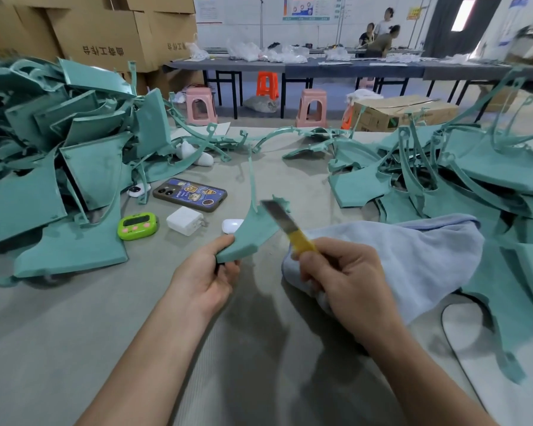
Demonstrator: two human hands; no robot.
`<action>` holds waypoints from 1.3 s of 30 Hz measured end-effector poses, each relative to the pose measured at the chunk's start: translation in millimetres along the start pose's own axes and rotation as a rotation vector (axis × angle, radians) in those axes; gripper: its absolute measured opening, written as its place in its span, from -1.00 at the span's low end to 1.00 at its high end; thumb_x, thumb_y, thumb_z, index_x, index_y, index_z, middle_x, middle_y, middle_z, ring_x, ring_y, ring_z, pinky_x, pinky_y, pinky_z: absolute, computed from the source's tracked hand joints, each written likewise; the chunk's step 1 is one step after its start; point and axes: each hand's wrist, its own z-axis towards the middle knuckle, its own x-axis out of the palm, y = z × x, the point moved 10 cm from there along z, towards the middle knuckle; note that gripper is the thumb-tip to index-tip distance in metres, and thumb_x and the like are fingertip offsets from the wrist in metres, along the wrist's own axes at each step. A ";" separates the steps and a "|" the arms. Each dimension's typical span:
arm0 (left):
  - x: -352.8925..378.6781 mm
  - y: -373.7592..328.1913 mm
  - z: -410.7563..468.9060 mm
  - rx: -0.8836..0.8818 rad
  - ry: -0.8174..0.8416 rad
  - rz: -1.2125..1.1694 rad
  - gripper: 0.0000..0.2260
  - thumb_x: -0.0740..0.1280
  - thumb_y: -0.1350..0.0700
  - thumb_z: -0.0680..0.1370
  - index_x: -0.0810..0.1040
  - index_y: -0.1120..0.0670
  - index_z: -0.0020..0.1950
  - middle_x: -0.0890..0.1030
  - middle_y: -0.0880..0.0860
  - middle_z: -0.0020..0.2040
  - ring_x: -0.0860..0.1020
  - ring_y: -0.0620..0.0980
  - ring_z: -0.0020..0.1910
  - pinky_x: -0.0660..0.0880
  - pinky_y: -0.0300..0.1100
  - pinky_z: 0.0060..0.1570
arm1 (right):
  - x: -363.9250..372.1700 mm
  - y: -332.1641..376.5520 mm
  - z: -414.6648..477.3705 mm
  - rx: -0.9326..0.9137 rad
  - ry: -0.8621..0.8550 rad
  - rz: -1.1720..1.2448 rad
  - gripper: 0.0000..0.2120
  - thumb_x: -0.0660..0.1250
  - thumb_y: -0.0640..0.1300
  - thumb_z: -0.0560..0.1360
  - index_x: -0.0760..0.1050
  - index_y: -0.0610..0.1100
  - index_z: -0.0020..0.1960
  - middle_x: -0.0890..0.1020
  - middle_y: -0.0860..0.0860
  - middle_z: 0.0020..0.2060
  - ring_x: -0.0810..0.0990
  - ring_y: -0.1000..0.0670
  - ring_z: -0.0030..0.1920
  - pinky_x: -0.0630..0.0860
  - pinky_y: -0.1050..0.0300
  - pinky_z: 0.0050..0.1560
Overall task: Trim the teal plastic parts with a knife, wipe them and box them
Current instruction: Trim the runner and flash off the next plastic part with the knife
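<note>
My left hand (208, 273) grips the near corner of a teal plastic part (251, 233), a flat wedge with a thin curved sprue rising from it. My right hand (343, 281) holds a yellow utility knife (290, 227) whose blurred blade lies across the part's right edge. A pale blue cloth (406, 259) lies on the table under and right of my right hand. Heaps of teal parts sit at the left (59, 167) and at the right (474, 179).
On the grey table (74, 333) lie a phone (190, 195), a white charger (185, 220), a white earbud case (231, 226), a green timer (137, 226) and a small white device (137, 190). Cardboard boxes (105, 32) stand back left. Stools, a box, a long table and three people are beyond.
</note>
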 end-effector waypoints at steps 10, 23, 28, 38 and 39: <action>-4.9 -1.4 3.0 -0.006 -0.010 -0.006 -0.89 0.33 0.22 0.61 0.53 0.18 -0.11 0.54 0.06 -0.45 0.45 -0.17 -0.59 0.38 -0.43 -0.64 | 11.2 3.1 -2.4 -0.036 0.070 0.022 -0.75 0.36 0.04 0.48 0.65 -0.12 -0.19 0.55 -0.08 -0.45 0.38 0.12 -0.46 0.31 0.21 -0.43; 20.0 -12.6 -12.9 0.385 0.076 0.313 -0.85 0.30 0.22 0.63 0.63 0.15 0.14 0.74 0.06 -0.05 0.70 -0.08 -0.19 0.57 -0.24 -0.36 | 17.7 -43.0 -2.4 0.535 0.067 0.507 -0.72 0.33 -0.17 0.63 0.71 -0.14 -0.21 0.59 -0.16 -0.37 0.58 -0.07 -0.44 0.27 0.15 -0.51; 34.9 -23.4 -31.1 0.571 0.296 0.513 -0.16 0.43 0.17 0.20 0.40 -0.15 0.49 0.58 -0.03 0.34 0.59 -0.04 0.26 0.59 0.02 0.11 | -3.0 -52.0 5.7 0.598 -0.108 0.693 -0.70 0.33 -0.28 0.61 0.68 -0.24 -0.27 0.71 -0.06 -0.31 0.68 0.05 -0.38 0.61 0.18 -0.41; 60.2 -47.2 -103.5 1.597 0.035 1.256 -0.75 0.42 0.35 0.39 0.70 0.06 -0.03 0.70 -0.06 0.02 0.63 -0.08 0.09 0.33 0.14 0.40 | -25.8 -57.2 13.4 0.572 -0.216 0.790 -0.80 0.35 -0.27 0.57 0.68 -0.27 -0.19 0.69 -0.12 -0.25 0.65 0.00 -0.30 0.61 0.18 -0.34; 59.5 -48.5 -110.1 1.682 -0.066 1.296 -0.83 0.44 0.30 0.44 0.68 0.07 -0.04 0.70 -0.05 -0.06 0.62 -0.08 -0.01 0.34 0.04 0.35 | -39.5 -55.5 14.1 0.503 -0.326 0.762 -0.84 0.37 -0.25 0.57 0.68 -0.26 -0.14 0.68 -0.13 -0.25 0.63 -0.03 -0.28 0.60 0.16 -0.29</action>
